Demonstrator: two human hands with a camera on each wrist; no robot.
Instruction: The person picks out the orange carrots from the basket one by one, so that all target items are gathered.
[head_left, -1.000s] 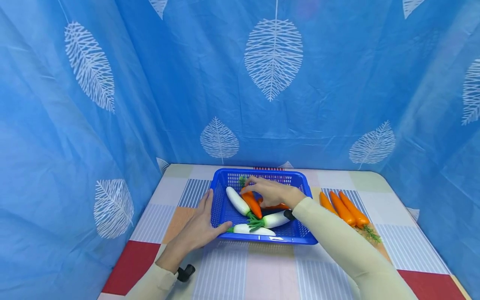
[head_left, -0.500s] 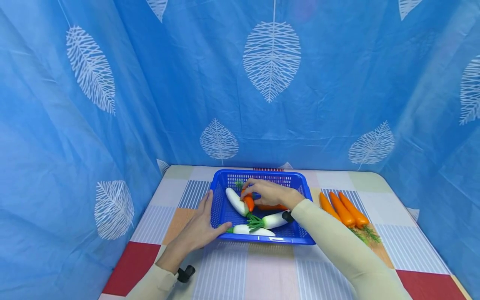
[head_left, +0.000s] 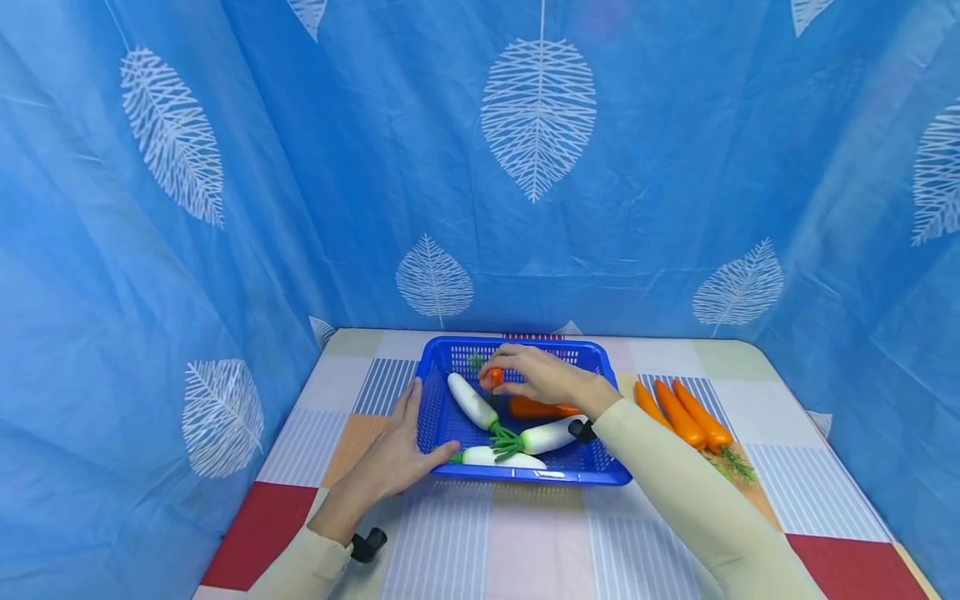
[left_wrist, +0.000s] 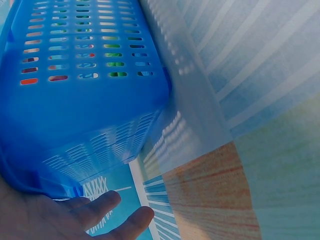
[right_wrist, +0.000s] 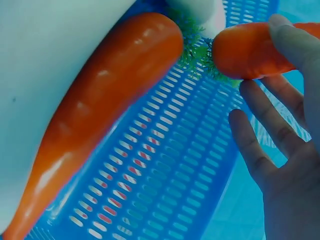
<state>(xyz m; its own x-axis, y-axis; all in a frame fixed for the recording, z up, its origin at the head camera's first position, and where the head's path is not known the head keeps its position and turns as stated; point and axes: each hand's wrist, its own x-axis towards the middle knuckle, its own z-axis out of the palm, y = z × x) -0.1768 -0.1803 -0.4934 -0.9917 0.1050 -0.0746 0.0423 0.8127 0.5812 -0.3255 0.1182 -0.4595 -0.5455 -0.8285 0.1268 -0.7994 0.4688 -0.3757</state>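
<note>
My right hand point(head_left: 543, 375) pinches a carrot point(right_wrist: 252, 50) between thumb and fingers inside the blue plastic basket point(head_left: 525, 477). In the head view only the carrot's blunt red-orange end shows. Below that hand a second carrot point(head_left: 536, 408) lies in the basket, its tip partly behind the wrist. Three white radishes share the basket: one at the left point(head_left: 470, 400), one in the middle right point(head_left: 551, 436), one along the front wall point(head_left: 498, 457). At the basket's left side rests my left hand point(head_left: 393, 454), fingers straight along the outer wall, thumb by the front corner.
To the right of the basket, several orange carrots point(head_left: 681, 415) lie side by side, green tops toward me. A checked cloth point(head_left: 525, 542) covers the table. Blue leaf-patterned curtains point(head_left: 600, 275) hang at the back and both sides.
The right hand's carrot has turned, so its blunt end now faces the camera, and it has come away from the radish leaves. The left hand has stayed on the basket.
</note>
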